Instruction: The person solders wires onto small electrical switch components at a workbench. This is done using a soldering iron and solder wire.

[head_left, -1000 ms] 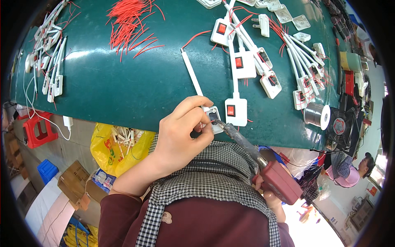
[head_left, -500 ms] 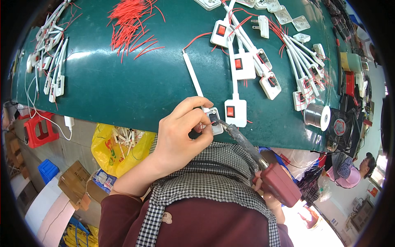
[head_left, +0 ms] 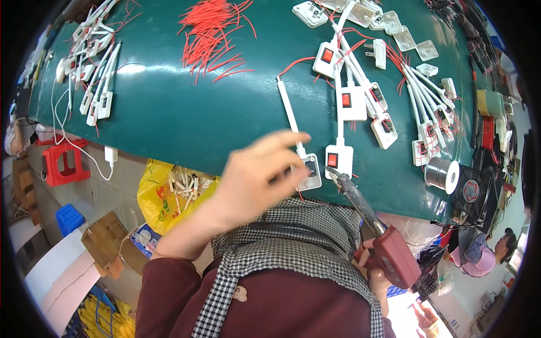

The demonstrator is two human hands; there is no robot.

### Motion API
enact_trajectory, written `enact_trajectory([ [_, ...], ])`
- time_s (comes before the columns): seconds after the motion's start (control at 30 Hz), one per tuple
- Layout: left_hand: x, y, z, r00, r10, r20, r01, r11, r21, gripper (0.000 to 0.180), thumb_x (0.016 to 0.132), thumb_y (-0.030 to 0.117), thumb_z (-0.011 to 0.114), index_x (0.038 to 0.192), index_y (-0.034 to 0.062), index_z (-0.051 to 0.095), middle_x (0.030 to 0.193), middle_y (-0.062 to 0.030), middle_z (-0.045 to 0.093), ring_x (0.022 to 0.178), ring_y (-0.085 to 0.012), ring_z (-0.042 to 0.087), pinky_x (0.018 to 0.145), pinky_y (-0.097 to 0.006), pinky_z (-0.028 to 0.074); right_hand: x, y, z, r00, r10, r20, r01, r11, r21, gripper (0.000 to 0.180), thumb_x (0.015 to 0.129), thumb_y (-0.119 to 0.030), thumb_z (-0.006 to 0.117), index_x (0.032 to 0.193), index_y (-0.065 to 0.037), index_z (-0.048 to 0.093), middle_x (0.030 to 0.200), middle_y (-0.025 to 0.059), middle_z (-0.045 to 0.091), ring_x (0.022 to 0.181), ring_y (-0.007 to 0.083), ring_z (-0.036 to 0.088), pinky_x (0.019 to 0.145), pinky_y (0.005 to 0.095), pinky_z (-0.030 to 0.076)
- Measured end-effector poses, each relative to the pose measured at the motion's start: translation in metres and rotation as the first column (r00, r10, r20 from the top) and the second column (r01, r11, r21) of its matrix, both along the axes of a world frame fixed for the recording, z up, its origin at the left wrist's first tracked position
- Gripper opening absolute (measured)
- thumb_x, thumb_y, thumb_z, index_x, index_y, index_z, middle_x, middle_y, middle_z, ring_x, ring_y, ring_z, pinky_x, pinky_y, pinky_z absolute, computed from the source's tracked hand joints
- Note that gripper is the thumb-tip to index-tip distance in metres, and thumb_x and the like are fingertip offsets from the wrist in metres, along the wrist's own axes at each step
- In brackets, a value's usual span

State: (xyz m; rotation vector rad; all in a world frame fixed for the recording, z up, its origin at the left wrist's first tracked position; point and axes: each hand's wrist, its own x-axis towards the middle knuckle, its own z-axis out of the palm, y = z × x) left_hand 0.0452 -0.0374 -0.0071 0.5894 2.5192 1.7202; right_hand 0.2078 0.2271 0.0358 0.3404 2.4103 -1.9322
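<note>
My right hand [head_left: 373, 271] grips the maroon handle of a soldering iron [head_left: 394, 256]. Its dark, crusted barrel slants up and left, and the tip appears in front of a white housing with a red rocker switch [head_left: 344, 152]; whether they touch I cannot tell. Beside my left hand [head_left: 256, 183] lies an open white switch housing [head_left: 311, 181] with a dark part inside and a white tube [head_left: 289, 110] running up from it. A red wire [head_left: 296, 63] leaves the tube's far end. Motion blurs the left fingers, which partly overlap the housing's left edge.
Cut red wires [head_left: 211, 34] lie in a heap at the far middle of the green table [head_left: 169, 124]. More wired white housings [head_left: 425, 129] and a solder spool [head_left: 441, 174] are on the right. A yellow bag [head_left: 153, 188] and red stool [head_left: 65, 163] stand below the table's left edge.
The soldering iron's tip has moved off the open housing toward the right. My left hand has drawn back leftward from that housing. The whole view has shifted somewhat.
</note>
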Motion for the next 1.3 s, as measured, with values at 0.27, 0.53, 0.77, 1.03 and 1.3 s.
enact_trajectory([
  [0.27,-0.085,-0.043,0.007,0.874,0.099,-0.476,-0.394,0.719,-0.573,0.010,0.078,0.011,0.067,0.086,0.0054,0.065,0.091,-0.0091,0.057,0.091,-0.0285,0.054,0.079,-0.041,0.045,0.009,0.000,0.003,0.997,-0.066,0.051,0.073,0.987,-0.141,0.074,0.075,-0.053,0.075,0.111,0.009,0.054,0.073,0.0103,0.064,0.060,0.0151,0.059,0.059,0.0263,0.048],
  [0.53,-0.058,-0.022,0.010,0.910,0.037,-0.414,-0.210,0.901,-0.380,0.007,0.077,0.004,0.067,0.079,0.0048,0.060,0.083,-0.0098,0.058,0.083,-0.0287,0.055,0.076,-0.037,0.044,0.016,0.004,-0.005,0.978,-0.144,0.151,0.180,0.949,-0.260,0.090,0.072,-0.049,0.080,0.129,0.006,0.038,0.098,0.0155,0.063,0.064,0.0158,0.060,0.058,0.0251,0.049],
  [0.77,0.007,0.001,0.023,0.998,-0.042,-0.036,0.037,0.988,-0.152,0.018,0.065,-0.004,0.070,0.079,0.0043,0.062,0.092,-0.0067,0.065,0.086,-0.0236,0.059,0.072,-0.033,0.047,0.005,0.011,-0.007,0.995,-0.015,0.099,0.027,0.992,-0.125,0.081,0.071,-0.051,0.080,0.115,0.010,0.051,0.072,0.0071,0.062,0.059,0.0118,0.057,0.055,0.0246,0.046],
  [1.03,0.016,0.015,0.010,0.981,-0.026,-0.192,-0.027,0.963,-0.270,0.017,0.065,0.001,0.070,0.076,0.0068,0.058,0.108,-0.0058,0.066,0.098,-0.0261,0.057,0.087,-0.039,0.041,0.027,0.026,-0.025,0.994,0.107,-0.033,-0.109,0.990,-0.086,0.085,0.080,-0.043,0.075,0.142,0.000,0.036,0.067,0.0077,0.062,0.054,0.0139,0.057,0.050,0.0258,0.044],
  [1.3,0.024,0.026,0.014,0.963,0.002,-0.270,-0.118,0.903,-0.413,0.016,0.066,0.004,0.071,0.076,0.0084,0.059,0.109,-0.0037,0.065,0.096,-0.0240,0.058,0.095,-0.047,0.035,0.023,0.024,-0.023,0.989,0.147,-0.029,-0.146,0.989,0.034,0.077,0.082,-0.044,0.073,0.138,-0.002,0.040,0.067,0.0057,0.064,0.055,0.0142,0.060,0.052,0.0264,0.047],
])
